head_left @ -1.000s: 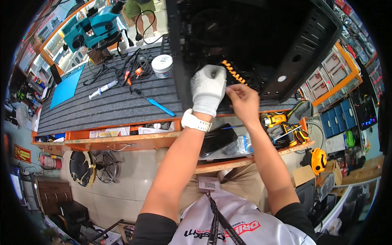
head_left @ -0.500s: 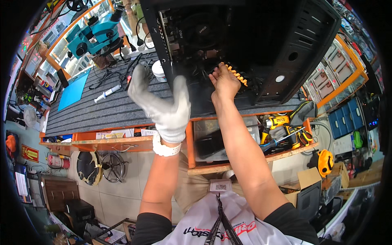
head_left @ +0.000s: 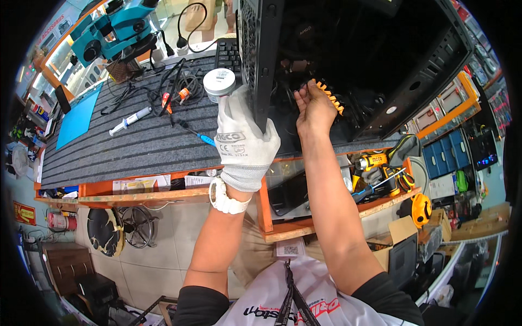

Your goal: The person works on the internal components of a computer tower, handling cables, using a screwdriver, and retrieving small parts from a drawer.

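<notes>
Now the left hand has clasped the computer case; cannot tell whether the right hand grips

We see a white knitted fabric glove with grey printing, a white banded wristwatch, a black metal computer case and a bright orange spiral cable wrap. We also note a grey rectangular mat with dark parallel stripes, a teal-and-black microscope and a flat sky-blue sheet.

Pale tiled floor; torn stool, brown cabinet left; blue drawers right, probably stocked shelving beyond.
</notes>
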`<state>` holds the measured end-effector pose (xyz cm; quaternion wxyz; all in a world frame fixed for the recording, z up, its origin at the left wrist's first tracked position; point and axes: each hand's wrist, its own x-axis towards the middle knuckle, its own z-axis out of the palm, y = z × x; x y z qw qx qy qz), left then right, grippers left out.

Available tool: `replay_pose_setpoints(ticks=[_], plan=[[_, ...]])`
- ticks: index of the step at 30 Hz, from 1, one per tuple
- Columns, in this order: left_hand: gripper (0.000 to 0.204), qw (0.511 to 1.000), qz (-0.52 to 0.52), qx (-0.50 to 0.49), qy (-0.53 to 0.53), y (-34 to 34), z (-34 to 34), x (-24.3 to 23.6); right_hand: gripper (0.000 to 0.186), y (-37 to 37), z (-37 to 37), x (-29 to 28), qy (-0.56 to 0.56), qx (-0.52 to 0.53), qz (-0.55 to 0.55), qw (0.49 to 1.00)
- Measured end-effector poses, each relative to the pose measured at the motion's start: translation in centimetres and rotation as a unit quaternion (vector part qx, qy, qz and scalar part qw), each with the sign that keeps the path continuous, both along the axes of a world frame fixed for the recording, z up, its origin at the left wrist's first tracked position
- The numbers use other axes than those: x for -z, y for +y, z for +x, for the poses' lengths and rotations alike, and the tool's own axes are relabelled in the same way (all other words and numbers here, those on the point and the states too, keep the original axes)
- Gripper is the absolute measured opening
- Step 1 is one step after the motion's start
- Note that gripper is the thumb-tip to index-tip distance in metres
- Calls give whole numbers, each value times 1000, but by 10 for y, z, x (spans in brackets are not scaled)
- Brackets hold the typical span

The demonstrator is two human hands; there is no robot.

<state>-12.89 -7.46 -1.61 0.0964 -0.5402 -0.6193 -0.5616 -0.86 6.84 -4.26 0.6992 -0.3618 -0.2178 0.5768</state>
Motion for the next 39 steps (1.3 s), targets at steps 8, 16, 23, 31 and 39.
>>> replay_pose_setpoints(ticks=[8,16,23,31,39], plan=[[60,999,36,16,-8,2,3,-1,15,-6,9,4,17,-35,8,999],[33,986,-20,113,122,-37,82,-7,19,-174,152,-17,-623,-74,350,696],[37,958,-14,143,249,-19,123,13,30,-137,210,14,-590,-45,182,785],[40,955,-190,221,47,64,131,18,28,-60,165,6,-784,82,133,601],[35,937,-178,296,-51,85,118,44,20,-65,153,11,-795,96,129,585]])
